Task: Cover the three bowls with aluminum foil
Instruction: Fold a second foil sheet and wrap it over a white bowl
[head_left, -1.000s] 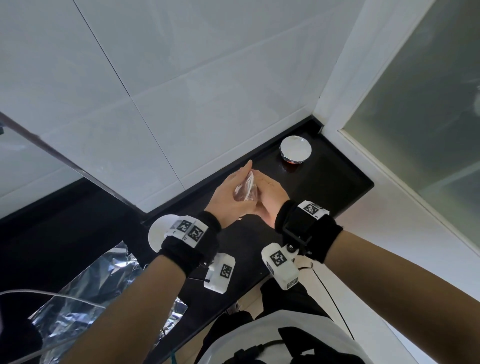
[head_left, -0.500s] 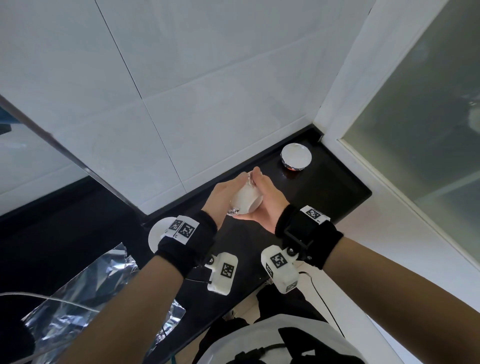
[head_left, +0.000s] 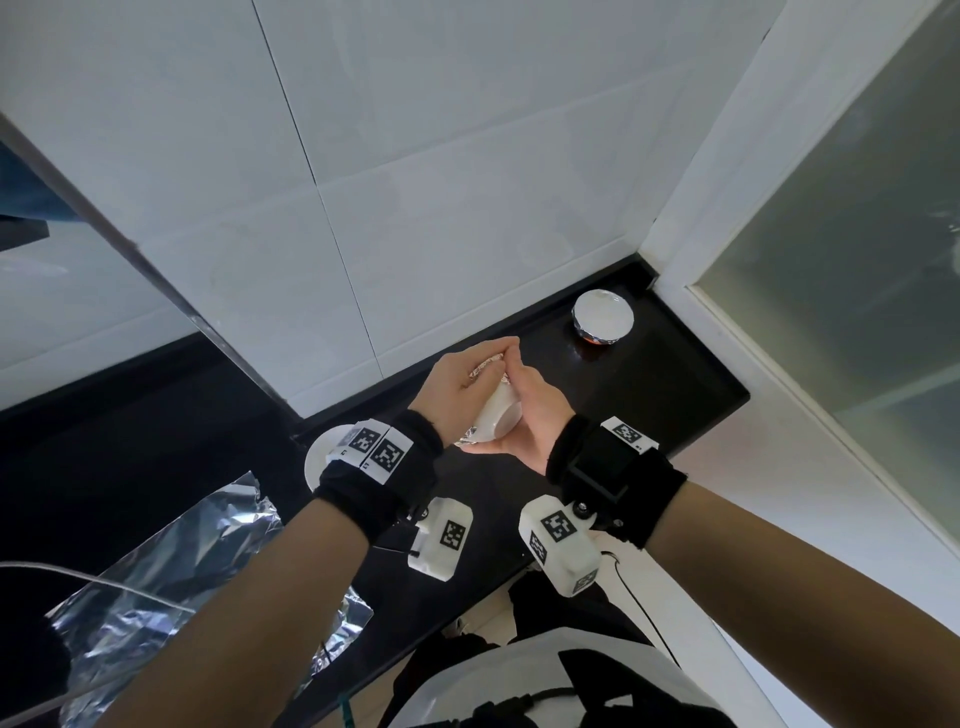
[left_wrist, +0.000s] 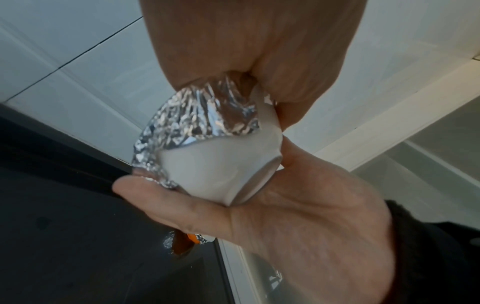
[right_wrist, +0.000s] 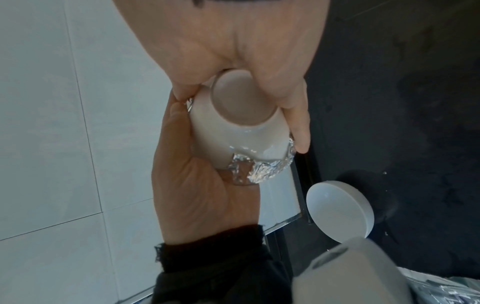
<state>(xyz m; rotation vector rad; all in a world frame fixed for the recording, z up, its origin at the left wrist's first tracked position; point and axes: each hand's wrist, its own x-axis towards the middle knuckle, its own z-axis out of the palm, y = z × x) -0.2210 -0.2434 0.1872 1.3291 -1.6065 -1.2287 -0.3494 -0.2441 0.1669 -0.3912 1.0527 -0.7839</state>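
Observation:
Both hands hold a small white bowl (head_left: 500, 415) above the black counter, tipped on its side. Crumpled aluminum foil (left_wrist: 197, 117) covers its mouth and folds over the rim. My left hand (head_left: 460, 382) cups the foiled mouth, with its fingers curled over the rim. My right hand (head_left: 530, 413) grips the base and side (right_wrist: 239, 123), and its thumb lies along the foil edge. A second bowl (head_left: 602, 318), foil-covered, stands in the back right corner. A third white bowl (right_wrist: 340, 209) sits uncovered behind my left wrist.
A large crinkled foil sheet (head_left: 171, 566) lies on the counter (head_left: 675, 395) at the lower left. White tiled wall runs behind, and a frosted glass panel (head_left: 857, 291) closes the right side. The counter's front edge is just below my wrists.
The bowl has been turned between my hands: its foil face showed before, now its white side and base face me. Both hands kept their hold.

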